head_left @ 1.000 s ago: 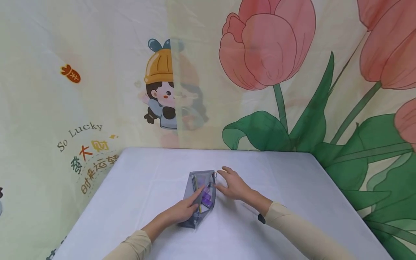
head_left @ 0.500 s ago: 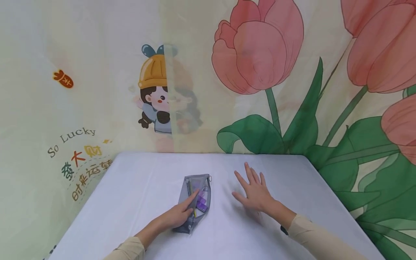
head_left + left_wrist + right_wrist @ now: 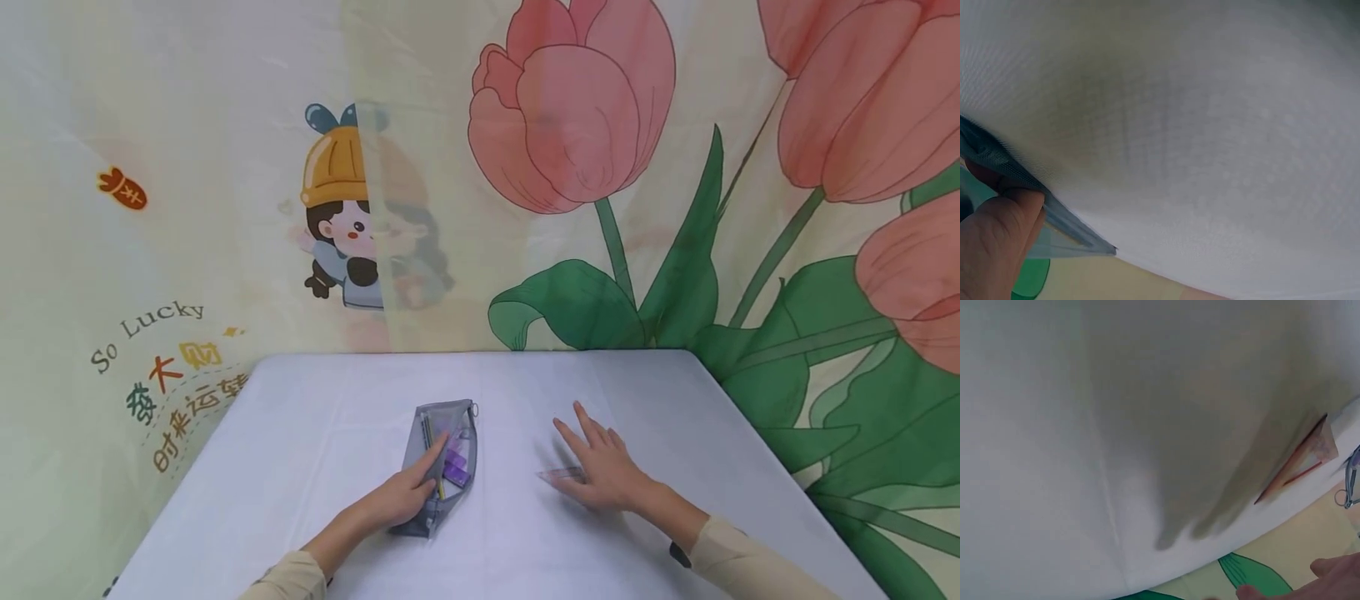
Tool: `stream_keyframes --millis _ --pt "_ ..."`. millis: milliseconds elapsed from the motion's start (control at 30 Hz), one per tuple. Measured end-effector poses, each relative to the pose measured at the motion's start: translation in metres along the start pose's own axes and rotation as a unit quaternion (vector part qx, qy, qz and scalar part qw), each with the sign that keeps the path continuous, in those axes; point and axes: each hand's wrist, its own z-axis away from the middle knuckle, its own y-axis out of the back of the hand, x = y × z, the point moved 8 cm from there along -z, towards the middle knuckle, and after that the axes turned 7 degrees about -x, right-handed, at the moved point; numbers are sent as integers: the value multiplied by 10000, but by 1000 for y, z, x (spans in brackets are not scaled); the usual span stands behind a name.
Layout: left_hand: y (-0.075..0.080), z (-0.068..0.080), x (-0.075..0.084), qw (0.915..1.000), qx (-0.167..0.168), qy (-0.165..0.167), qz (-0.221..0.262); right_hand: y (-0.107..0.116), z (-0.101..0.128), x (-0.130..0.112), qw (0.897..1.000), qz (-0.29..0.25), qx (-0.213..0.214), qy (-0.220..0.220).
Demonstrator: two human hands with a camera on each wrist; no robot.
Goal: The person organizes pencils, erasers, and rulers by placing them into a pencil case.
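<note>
In the head view a grey see-through pencil case [image 3: 412, 454] lies at a slant on the white table. Through it show thin pencils [image 3: 427, 429] and a purple item [image 3: 454, 469] whose kind I cannot tell. My left hand [image 3: 397, 500] grips its near left part, the index finger stretched along the top; the left wrist view shows the thumb pinching the dark edge [image 3: 1063, 212]. To the right, my right hand [image 3: 609, 473] hovers with spread fingers over a clear set square [image 3: 555, 476]. In the right wrist view that triangle lies on the cloth, apart from the fingers.
The table [image 3: 337, 400] has a white cloth with a faint crease. Behind it hangs a patterned curtain [image 3: 450, 325] with tulips and a cartoon figure. A metal ring [image 3: 475, 410] hangs at the case's far right corner.
My right hand has moved away from the case's zip end to the right, fingers spreading, and the set square has come into view beneath it. My left hand keeps its hold; the view has shifted slightly.
</note>
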Motion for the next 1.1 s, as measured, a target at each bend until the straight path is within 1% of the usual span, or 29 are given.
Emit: stream_keyframes --millis 100,200,267,433,533,667,767,867,933,1000,1100 --pt "0 1 0 10000 1 -45 -33 -7 5 1 9983 -434 -381 -13" --pt "0 1 0 10000 34 -54 -40 -11 7 3 9952 -763 -614 -71" --pt "0 1 -1 10000 41 -48 -23 -13 8 5 9941 -820 -704 -117" --pt "-2 1 -1 9999 -44 -91 63 -17 8 6 9938 -693 -819 -303" --pt "-2 2 0 9999 -57 -119 89 -18 7 9 9908 -837 -870 -609" --pt "-1 4 2 9999 39 -79 93 -19 5 16 9837 -1060 -943 -1108" --pt "0 5 3 9998 139 -99 80 -18 5 21 9810 -1026 -966 -1335" --pt "0 5 5 9996 210 -166 25 -16 5 25 9810 -922 -930 -1431" --pt "-1 5 6 9996 219 -155 -9 -15 6 26 9811 -876 -924 -1457" --pt "-1 5 7 9995 263 -136 -129 -16 6 26 9812 -957 -951 -1377" --pt "0 5 11 9987 332 -125 -358 -16 5 20 9824 -1328 -1007 -847"
